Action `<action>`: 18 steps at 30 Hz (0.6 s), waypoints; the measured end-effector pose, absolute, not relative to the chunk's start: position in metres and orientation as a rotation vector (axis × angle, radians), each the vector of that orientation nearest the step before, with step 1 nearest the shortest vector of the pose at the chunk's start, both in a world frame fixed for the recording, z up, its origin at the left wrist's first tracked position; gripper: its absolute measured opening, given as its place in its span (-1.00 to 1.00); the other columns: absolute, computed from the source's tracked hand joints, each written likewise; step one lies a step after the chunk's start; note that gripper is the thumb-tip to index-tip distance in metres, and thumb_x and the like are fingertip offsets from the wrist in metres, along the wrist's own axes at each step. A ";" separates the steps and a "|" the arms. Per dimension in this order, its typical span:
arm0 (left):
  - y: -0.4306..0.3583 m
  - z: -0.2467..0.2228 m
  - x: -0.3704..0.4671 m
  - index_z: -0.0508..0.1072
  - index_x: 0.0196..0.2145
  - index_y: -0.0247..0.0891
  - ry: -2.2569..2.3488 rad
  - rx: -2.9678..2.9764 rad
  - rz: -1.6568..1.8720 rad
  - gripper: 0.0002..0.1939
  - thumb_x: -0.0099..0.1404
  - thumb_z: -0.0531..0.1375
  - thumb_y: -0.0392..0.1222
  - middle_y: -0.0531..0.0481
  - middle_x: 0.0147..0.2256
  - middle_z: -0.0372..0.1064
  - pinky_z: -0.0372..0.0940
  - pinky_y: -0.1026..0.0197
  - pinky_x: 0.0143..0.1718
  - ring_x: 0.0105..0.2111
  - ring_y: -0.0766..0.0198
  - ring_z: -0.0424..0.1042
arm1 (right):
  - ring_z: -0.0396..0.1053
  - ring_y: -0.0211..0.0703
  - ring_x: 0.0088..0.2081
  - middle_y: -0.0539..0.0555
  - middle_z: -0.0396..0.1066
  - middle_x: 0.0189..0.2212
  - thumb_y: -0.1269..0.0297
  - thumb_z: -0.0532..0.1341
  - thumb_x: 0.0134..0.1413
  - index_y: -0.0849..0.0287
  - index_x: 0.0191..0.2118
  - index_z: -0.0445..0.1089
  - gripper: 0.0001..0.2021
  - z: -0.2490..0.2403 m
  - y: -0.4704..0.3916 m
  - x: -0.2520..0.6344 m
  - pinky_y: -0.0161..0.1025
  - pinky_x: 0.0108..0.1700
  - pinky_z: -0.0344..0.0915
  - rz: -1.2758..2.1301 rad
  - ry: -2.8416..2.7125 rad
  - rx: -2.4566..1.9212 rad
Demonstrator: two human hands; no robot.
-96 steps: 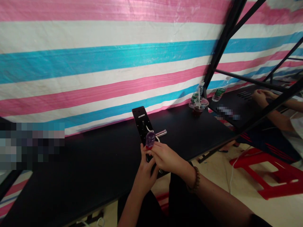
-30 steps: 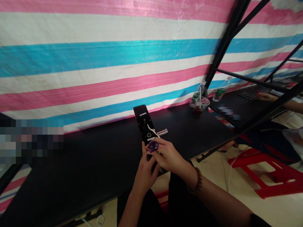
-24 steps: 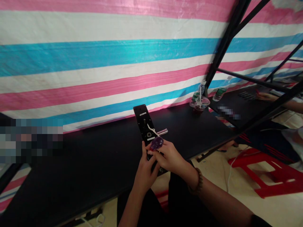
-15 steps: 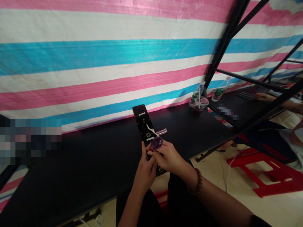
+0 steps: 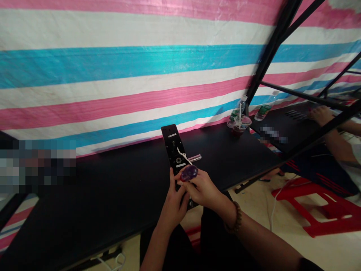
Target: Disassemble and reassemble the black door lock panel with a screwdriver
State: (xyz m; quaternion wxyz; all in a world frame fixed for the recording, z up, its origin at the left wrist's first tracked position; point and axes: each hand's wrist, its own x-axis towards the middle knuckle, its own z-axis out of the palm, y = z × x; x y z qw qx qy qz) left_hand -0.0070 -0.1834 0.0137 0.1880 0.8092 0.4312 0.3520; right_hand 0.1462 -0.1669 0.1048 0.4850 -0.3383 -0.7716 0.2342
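A long black panel (image 5: 170, 140), which looks like a door lock panel, lies at a slant across the bench, its near end by my lap. White labels, small screws and a round fitting show on its face, with a white cable (image 5: 186, 157) running from it. My right hand (image 5: 205, 189) is closed round a screwdriver (image 5: 189, 173) with a purple and red handle, over the panel's lower half. The screwdriver's tip is hidden. Against the panel's left edge, my left hand (image 5: 172, 205) grips it, index finger stretched along the side. A small clear packet (image 5: 195, 157) lies beside the panel.
The black bench (image 5: 113, 188) runs along a striped sheet (image 5: 126, 90). A drink cup (image 5: 241, 124) and a bottle (image 5: 235, 113) stand at its right end, near a black metal frame (image 5: 261, 75). Another person's hands (image 5: 321, 114) work further right, above a red stool (image 5: 307, 210).
The screwdriver handle has turned and tilted slightly in my right hand. My view has shifted a little. The other person's hands have come together at their bench.
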 end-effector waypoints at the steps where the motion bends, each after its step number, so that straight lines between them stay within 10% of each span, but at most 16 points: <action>1: -0.184 0.013 -0.007 0.38 0.14 -0.16 1.204 2.275 0.979 -0.62 0.39 0.11 -0.29 -0.24 0.39 -0.09 0.25 -0.12 0.22 0.31 -0.08 0.17 | 0.47 -0.13 -0.15 0.10 0.47 -0.28 0.45 0.13 0.27 0.14 -0.32 0.48 -0.80 0.104 -0.167 0.146 -0.22 -0.04 0.43 0.569 -1.878 -0.828; 18: -0.182 0.010 -0.007 0.48 0.03 -0.16 1.219 2.269 1.017 -0.69 0.32 0.19 -0.25 -0.21 0.38 -0.02 0.17 -0.23 0.27 0.36 -0.17 0.05 | 0.47 -0.15 -0.16 0.13 0.47 -0.19 0.48 0.13 0.27 0.16 -0.28 0.48 -0.81 0.105 -0.168 0.147 -0.24 -0.08 0.44 0.609 -1.892 -0.804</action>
